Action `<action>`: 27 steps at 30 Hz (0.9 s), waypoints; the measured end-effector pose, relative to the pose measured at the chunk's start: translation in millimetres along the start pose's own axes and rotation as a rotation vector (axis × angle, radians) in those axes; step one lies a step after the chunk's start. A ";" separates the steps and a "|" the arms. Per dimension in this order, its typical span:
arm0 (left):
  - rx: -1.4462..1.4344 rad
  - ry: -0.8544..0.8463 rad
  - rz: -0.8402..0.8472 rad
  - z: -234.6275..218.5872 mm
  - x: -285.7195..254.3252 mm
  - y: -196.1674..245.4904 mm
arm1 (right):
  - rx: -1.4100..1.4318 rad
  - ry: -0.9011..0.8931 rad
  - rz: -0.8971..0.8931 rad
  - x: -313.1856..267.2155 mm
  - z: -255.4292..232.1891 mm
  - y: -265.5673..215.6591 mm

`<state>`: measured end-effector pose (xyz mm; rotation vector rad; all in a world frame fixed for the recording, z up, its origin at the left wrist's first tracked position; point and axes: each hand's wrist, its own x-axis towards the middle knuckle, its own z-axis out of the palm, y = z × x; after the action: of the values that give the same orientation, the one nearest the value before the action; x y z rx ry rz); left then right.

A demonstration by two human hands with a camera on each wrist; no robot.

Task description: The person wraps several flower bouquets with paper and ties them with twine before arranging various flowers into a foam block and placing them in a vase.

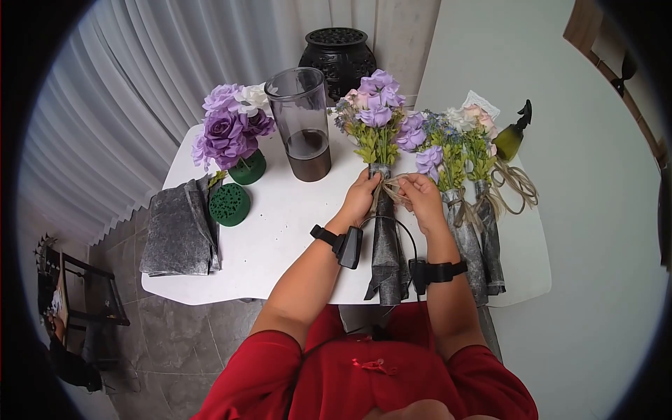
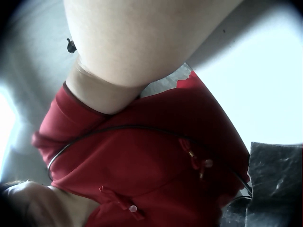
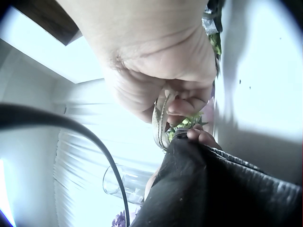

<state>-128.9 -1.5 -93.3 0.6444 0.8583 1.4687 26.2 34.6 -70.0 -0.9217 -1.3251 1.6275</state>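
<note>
The bouquet [image 1: 378, 145] over the table [image 1: 287, 227], likely light with crushable blooms [image 1: 379, 93], is best held by its neck [image 1: 379, 170], where the left hand [image 1: 359, 198] grips while the right hand [image 1: 422, 199] pinches the ribbon [image 1: 386, 185].

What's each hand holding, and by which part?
Left hand: the bouquet, by the top of its grey wrap. Right hand: the tan ribbon, pinched beside the wrap; loop or end unclear.

The left grip [image 1: 360, 197] holds a flower bunch [image 1: 379, 136] on the white counter [image 1: 287, 227]; the right grip [image 1: 423, 197] pinches its string [image 1: 387, 185].
</note>
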 end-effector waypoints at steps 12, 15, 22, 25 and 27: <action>0.025 -0.084 0.015 8.1 -7.3 7.5 | 0.246 0.018 -0.132 -8.9 8.1 -19.5; -0.044 -0.114 0.143 10.6 -7.0 6.7 | 0.267 0.026 -0.137 -6.3 3.0 -16.3; 0.059 -0.107 0.301 16.4 -14.0 8.7 | 0.232 -0.175 -0.160 -4.7 -3.6 -1.8; 0.189 -0.064 0.352 21.8 -22.3 13.9 | 0.262 -0.263 -0.147 -5.6 -7.0 -2.0; 0.246 -0.057 0.377 21.9 -24.8 13.5 | 0.240 -0.260 -0.129 -7.6 -7.0 -3.4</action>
<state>-116.6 -22.8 -67.3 1.0730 0.9148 1.6826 36.1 30.7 -67.6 -0.4837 -1.2945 1.8016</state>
